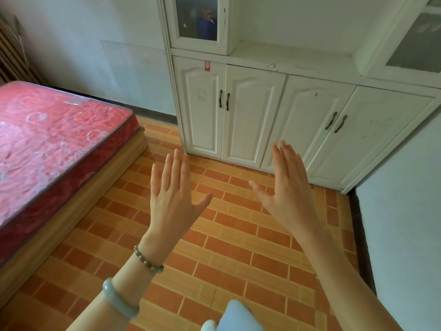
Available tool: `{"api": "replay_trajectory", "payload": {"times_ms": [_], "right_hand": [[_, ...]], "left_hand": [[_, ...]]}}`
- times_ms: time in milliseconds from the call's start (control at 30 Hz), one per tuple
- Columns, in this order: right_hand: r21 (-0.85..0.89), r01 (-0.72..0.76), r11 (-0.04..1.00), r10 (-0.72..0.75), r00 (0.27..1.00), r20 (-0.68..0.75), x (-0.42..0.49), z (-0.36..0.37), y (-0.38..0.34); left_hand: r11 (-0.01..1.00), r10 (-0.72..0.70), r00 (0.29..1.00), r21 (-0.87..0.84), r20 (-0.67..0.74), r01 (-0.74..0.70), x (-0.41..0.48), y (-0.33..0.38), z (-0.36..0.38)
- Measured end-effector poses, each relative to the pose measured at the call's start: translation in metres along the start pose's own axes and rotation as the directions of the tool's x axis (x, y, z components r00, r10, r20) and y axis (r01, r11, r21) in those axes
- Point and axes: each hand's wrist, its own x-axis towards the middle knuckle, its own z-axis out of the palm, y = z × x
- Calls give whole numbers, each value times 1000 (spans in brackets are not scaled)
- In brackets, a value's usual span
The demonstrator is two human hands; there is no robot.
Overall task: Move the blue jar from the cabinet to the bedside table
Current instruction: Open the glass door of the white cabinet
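1. Head view, only view: both hands raised over tiled floor (226, 247), palms down, fingers straight and spread, nothing held.
2. Left hand (174, 194): flat, wide, empty; beaded bracelet (148, 260) and pale bangle (118, 299) on that wrist.
3. Right hand (287, 187): flat, wide, empty, thumb out to left.
4. White cabinet (253, 111) far side, against wall; four lower doors shut, dark handles in pairs.
5. Blue jar (205, 28): dark blue shape behind glass door (196, 19) of upper-left compartment, far and high. Patterned top part visible above it; detail dim through glass, lid or contents not clear.
6. Jar's long axis: looks upright, standing on compartment shelf.
7. Key relation: jar lies far and up from both hands, a bit left of midline between them. Well apart from both, no contact. Left hand nearer in line, almost straight below it; right hand off to right.
8. Glass door appears shut, so jar not reachable straight off. Judgement: door to be opened first, then reach in and grip round upright body.
9. Red mattress (55, 144) on wooden base (95, 199) at left, near side.
10. Bedside table: not in view, place cannot be told.
11. Task stage, as judgement: start, approach only; jar untouched in cabinet.
12. Risk, as judgement: glass door close to jar, tight compartment, knock possible on way out.
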Motion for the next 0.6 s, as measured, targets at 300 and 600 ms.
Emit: {"api": "replay_trajectory", "payload": {"times_ms": [300, 600], "right_hand": [[16, 3, 1000, -3, 1000, 19, 126, 66, 47], [37, -6, 999, 6, 1000, 19, 297, 124, 113]], "left_hand": [[1000, -18, 1000, -11, 2, 18, 126, -15, 72], [1000, -4, 1000, -21, 5, 4, 304, -8, 143]]}}
